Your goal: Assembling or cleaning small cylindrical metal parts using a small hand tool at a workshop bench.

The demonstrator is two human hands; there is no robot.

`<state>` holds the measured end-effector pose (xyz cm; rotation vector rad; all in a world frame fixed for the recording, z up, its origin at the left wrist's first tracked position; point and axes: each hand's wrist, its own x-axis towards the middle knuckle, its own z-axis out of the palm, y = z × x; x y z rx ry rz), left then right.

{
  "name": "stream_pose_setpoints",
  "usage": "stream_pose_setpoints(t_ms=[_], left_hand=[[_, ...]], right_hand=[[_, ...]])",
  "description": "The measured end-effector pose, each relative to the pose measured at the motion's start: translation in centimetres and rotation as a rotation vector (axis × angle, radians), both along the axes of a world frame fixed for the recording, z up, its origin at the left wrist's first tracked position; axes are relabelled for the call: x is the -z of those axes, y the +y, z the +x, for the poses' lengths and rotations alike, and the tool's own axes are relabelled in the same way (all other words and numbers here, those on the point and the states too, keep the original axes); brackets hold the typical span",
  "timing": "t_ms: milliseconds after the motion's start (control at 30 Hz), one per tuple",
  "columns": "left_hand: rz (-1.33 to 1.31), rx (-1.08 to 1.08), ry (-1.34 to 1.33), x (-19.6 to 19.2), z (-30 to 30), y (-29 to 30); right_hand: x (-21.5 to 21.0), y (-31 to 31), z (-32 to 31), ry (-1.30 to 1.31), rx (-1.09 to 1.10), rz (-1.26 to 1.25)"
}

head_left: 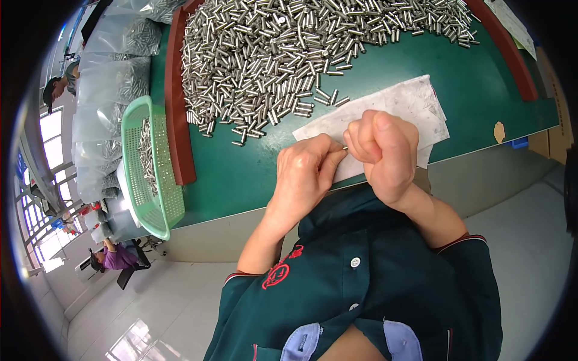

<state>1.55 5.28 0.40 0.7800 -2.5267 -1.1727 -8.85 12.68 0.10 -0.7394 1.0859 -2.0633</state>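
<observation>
My left hand [307, 168] is closed, with its thumb and fingertips pinched together above a white paper sheet [415, 102]. Right beside it, my right hand [385, 153] is curled into a fist with the thumb on top. The two hands meet at their fingertips, where a tiny glint of metal shows. The fingers hide what it belongs to. Beyond them, a large heap of short, shiny metal pins [265, 66] covers the far part of the green tabletop [241, 186]. Several loose pins lie at the heap's near edge, close to the paper.
Dark red rails [177, 108] border the table at left and right. A green perforated basket [162, 204] with some pins stands outside the left rail, beside clear bags [99, 123] of metal parts. A torn tan scrap [499, 132] lies at right. Two people are in the left background.
</observation>
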Motion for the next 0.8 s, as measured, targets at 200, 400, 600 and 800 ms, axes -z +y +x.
stream_pose_setpoints(t_ms=[200,400,600,800], left_hand=[[-0.033,-0.046,0.047,0.3,0.4,0.2],[1.098,-0.176,0.510,-0.1,2.4,-1.1],[1.334,-0.250,0.564,0.9,3.3,-1.8],[1.352,-0.284,0.555,0.5,3.0,-2.0]], right_hand=[[-0.1,0.0,-1.0,-0.248,-0.037,-0.029],[0.2,0.5,-0.9,-0.265,-0.081,-0.064],[0.1,0.5,-0.8,-0.285,-0.098,-0.050],[0.3,0.2,-1.1,-0.309,-0.085,-0.054]])
